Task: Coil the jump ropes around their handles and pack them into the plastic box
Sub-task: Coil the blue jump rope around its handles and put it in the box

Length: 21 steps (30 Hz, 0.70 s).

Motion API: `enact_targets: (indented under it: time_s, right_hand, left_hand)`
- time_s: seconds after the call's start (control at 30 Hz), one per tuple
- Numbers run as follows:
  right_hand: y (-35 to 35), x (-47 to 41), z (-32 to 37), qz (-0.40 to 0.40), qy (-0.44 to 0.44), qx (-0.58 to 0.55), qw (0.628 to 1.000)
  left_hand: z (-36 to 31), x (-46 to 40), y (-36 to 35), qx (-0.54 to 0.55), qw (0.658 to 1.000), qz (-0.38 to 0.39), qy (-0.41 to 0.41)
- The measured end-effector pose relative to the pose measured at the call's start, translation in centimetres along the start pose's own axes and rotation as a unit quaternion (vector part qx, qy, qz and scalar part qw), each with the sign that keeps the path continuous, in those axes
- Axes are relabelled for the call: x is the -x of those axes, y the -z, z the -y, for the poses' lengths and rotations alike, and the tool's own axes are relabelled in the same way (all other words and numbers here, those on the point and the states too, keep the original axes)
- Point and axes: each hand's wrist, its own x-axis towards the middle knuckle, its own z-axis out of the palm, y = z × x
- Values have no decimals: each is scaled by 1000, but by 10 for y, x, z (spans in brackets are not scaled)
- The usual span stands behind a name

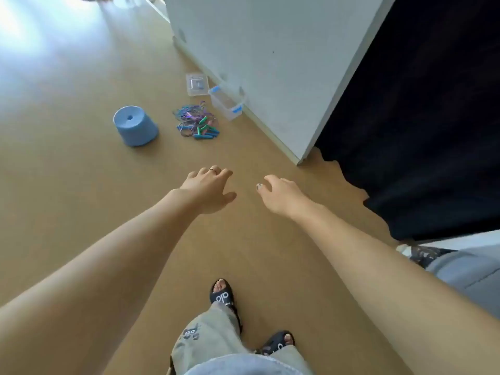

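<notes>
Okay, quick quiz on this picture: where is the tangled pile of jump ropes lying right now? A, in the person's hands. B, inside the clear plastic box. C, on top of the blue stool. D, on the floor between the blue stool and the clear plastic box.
D: the jump ropes lie loose on the floor, with the blue stool to one side and the plastic box by the wall to the other; both the left hand and the right hand are empty.

The room is bright. Daylight comes in from the far left and makes a big white shine on the floor (48, 39) there. The dark curtain (433, 117) on the right stays almost black. The whole picture looks a bit soft and blurry. Straight lines bend and lean near the edges.
</notes>
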Motion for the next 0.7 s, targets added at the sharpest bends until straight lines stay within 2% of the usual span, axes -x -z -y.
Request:
enact_targets:
  time_s: [0.17,0.33,0.5,0.7]
  right_hand:
    - [-9,-58,91,23,53,67,996]
    - [-13,-104,159,31,98,149,983]
    - [-5,-161,199,17,130,146,981]
    - [21,-265,239,22,122,123,985]
  left_hand:
    - [100,0,18,35,996,-8,87]
    - [165,-17,40,63,991,-11,121]
    - [203,-58,56,76,990,11,121]
    - [251,-140,93,83,987,41,133]
